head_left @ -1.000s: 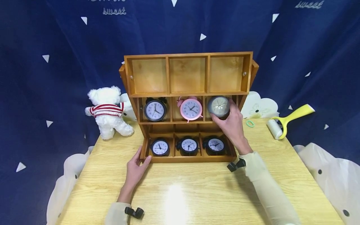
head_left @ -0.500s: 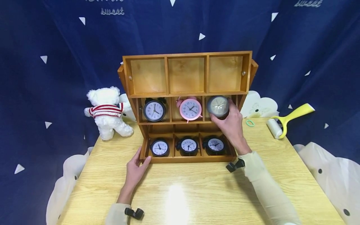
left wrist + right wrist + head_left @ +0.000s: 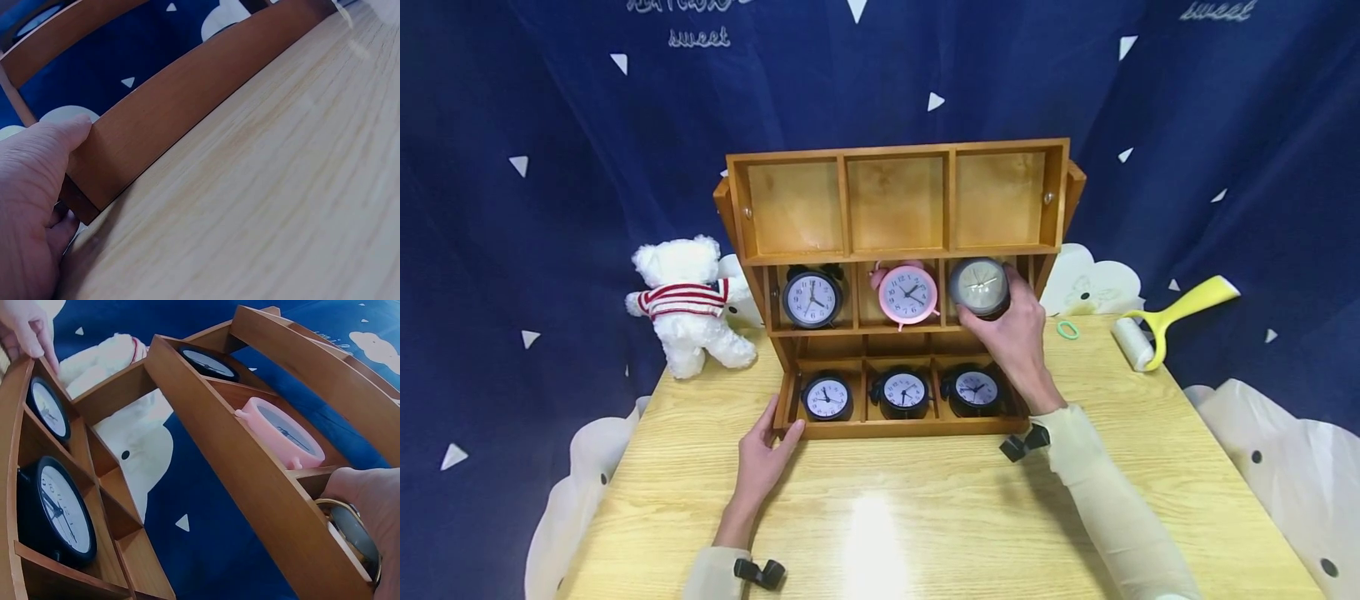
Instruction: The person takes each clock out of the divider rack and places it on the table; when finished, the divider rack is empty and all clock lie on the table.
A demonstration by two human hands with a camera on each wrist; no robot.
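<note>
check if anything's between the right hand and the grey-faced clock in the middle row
Nothing visible does: the right hand grips the grey-faced clock directly. The pink clock sits to that clock's left in the wooden rack, not between it and the hand.

Light wood-grain table (image 3: 970, 508); standing on it, three-tier wooden rack (image 3: 897, 429); left, white plush bear (image 3: 688, 304); right, green ring (image 3: 1069, 337), yellow-handled roller (image 3: 1162, 322).
</note>
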